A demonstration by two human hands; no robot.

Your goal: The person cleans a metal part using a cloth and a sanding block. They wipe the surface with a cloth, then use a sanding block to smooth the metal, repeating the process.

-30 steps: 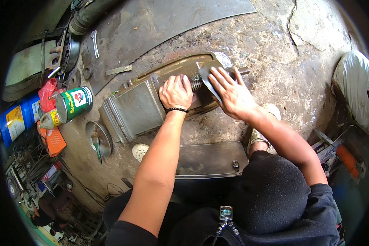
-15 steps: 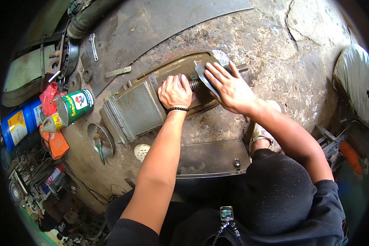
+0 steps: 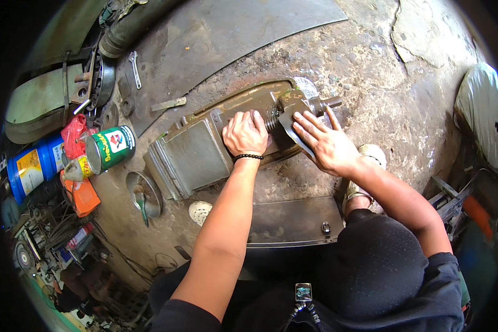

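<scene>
A heavy grey-brown machine vise (image 3: pixel 191 155) lies on the floor before me, with a threaded screw (image 3: pixel 271 123) running to its right end block (image 3: pixel 293 99). My left hand (image 3: pixel 244 133), with a dark bead bracelet on its wrist, is closed over the edge of the vise's grey block beside the screw. Under the straight fingers of my right hand (image 3: pixel 326 146) a thin grey sheet (image 3: pixel 291 131), seemingly sandpaper, is bent against the near side of the end block. The right thumb is hidden, as are the left fingertips.
To the left stand a green can (image 3: pixel 112 148), a blue bucket (image 3: pixel 36 169) and a metal bowl (image 3: pixel 144 191) with a brush (image 3: pixel 142 207). A wrench (image 3: pixel 135 69) lies on the metal plate (image 3: pixel 221 41) beyond. A dark metal box (image 3: pixel 293 218) sits near my feet.
My right hand and the grey sheet have slid toward me, uncovering the top of the end block. The left hand keeps its place on the vise. The whole view has shifted slightly.
</scene>
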